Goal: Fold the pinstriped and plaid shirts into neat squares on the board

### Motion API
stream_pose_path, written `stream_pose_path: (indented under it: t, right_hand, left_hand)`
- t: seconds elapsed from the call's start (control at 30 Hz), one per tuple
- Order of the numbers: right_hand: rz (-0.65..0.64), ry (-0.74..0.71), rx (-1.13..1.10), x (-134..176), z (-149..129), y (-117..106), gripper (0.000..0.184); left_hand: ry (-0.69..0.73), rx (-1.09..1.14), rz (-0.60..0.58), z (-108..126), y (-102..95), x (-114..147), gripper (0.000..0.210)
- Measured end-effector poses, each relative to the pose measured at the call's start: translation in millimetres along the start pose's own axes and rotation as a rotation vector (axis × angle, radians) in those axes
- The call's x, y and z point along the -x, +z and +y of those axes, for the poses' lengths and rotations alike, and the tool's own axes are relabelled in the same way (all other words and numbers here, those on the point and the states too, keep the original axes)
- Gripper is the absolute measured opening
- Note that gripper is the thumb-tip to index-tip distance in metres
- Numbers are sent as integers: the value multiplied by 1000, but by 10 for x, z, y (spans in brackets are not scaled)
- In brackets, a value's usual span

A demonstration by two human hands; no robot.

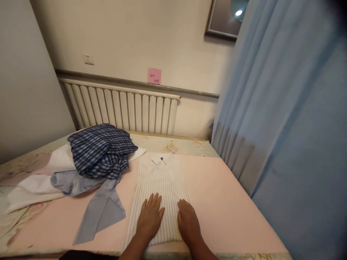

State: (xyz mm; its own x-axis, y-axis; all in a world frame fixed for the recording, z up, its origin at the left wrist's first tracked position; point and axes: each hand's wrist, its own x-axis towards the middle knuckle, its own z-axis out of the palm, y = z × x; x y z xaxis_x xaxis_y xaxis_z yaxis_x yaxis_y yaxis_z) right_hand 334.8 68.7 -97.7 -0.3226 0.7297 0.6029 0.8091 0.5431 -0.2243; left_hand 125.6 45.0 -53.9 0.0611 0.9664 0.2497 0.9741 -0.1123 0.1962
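A white shirt with thin dark stripes (162,180) lies flat on a pink sheet (214,195), its sides folded in and its collar pointing away from me. My left hand (150,218) rests palm down on the lower left part of the shirt, fingers stretched out. Across from it, my right hand (188,221) lies flat along the shirt's right edge, fingers extended and fairly close together. Both hands press on the cloth without gripping it. A small dark blue label shows inside the collar.
Left of the shirt is a heap of clothes: a navy plaid garment (101,148) on top, grey-blue cloth (104,209) and white cloth (35,187) beneath. A radiator (121,106) stands behind the bed. Blue curtains (271,90) hang at the right.
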Motion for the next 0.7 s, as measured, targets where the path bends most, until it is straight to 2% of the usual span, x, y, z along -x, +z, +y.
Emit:
stream_pose_path:
  t: [0.33,0.7]
  right_hand:
    - [-24,7,45,-5,-15,2,43]
    - [4,2,6,0,-12,2,42]
  left_hand:
    - [-8,0,69,-361,6,171,51]
    - [-28,11,67,-378,3,210,50]
